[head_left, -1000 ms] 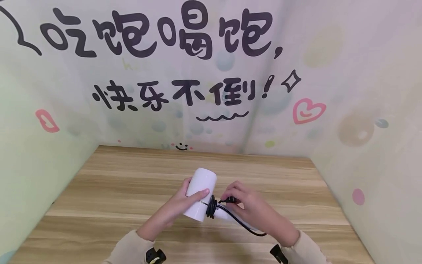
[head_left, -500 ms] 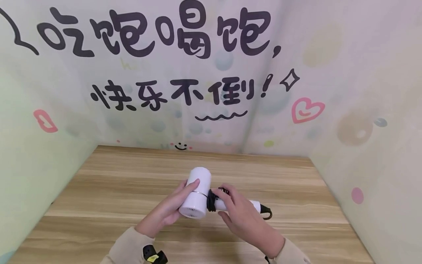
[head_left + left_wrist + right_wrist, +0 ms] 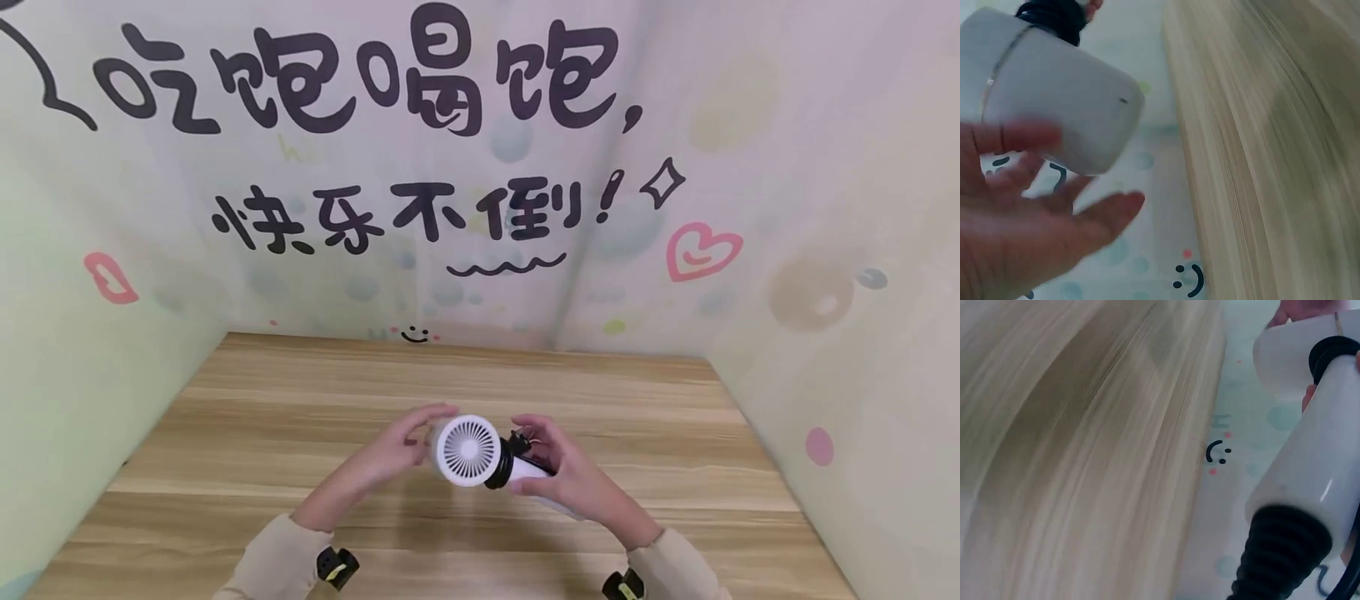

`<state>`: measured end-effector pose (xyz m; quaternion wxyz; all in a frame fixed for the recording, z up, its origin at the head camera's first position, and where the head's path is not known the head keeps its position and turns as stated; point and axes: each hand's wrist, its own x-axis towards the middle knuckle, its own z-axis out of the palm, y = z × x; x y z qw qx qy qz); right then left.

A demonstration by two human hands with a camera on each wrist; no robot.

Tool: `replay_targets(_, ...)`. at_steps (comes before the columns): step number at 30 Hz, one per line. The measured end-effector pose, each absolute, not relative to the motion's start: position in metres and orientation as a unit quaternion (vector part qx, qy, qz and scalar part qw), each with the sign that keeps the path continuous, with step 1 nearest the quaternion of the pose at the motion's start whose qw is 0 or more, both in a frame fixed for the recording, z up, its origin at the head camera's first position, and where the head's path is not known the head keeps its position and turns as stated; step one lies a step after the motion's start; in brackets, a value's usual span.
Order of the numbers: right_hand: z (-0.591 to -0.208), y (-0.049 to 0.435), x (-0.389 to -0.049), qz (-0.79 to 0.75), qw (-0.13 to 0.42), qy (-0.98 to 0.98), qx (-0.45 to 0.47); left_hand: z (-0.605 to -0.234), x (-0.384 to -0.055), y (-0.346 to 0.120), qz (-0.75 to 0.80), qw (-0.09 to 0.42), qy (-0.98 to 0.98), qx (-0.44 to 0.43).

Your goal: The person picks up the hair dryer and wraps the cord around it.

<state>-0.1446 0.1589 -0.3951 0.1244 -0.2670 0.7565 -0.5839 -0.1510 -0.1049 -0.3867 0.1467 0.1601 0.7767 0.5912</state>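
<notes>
A white hair dryer (image 3: pixel 468 451) is held above the table, its round slotted vent facing the head camera. Black cord (image 3: pixel 500 464) is wound in a bundle round the top of its handle. My right hand (image 3: pixel 573 475) grips the handle, with the thumb on the near side. My left hand (image 3: pixel 397 446) is beside the dryer's barrel, fingers spread and loosely bent. In the left wrist view, the fingers (image 3: pixel 1113 212) stand apart from the barrel, and one blurred finger overlaps it. The right wrist view shows the ribbed black cord sleeve (image 3: pixel 1282 550) at the handle's end.
The wood-grain table (image 3: pixel 300 400) lies beneath both hands. A printed wall sheet (image 3: pixel 480 292) with black lettering rises behind its back edge, and pale sheets flank it left and right. Each sleeve carries a black wrist device (image 3: pixel 337 568).
The dryer has turned so that its vent end faces the head camera. My left hand has loosened from the barrel. My right hand has gone from the cord to the handle.
</notes>
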Motion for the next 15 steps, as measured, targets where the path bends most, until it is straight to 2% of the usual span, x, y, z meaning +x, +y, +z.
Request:
replay_targets(2,-0.399,0.163,-0.151,-0.619,0.16,0.728,-0.247,-0.391,-0.153,-0.103,0.545,0.125,0.802,0.209)
replay_targets(5,-0.403,0.168,-0.16,-0.63,0.195,0.713,-0.237,-0.398,-0.154,-0.098,0.5,0.095,0.831,0.227)
replay_targets(10,-0.41,0.169,-0.175,-0.568,0.22,0.763,-0.217,-0.407,-0.156,-0.085,0.459,0.062,0.872,0.159)
replay_targets(15,-0.431,0.16,-0.187,-0.485,0.203,0.826,-0.203,-0.42,-0.161,-0.075,0.445,0.059,0.885,0.125)
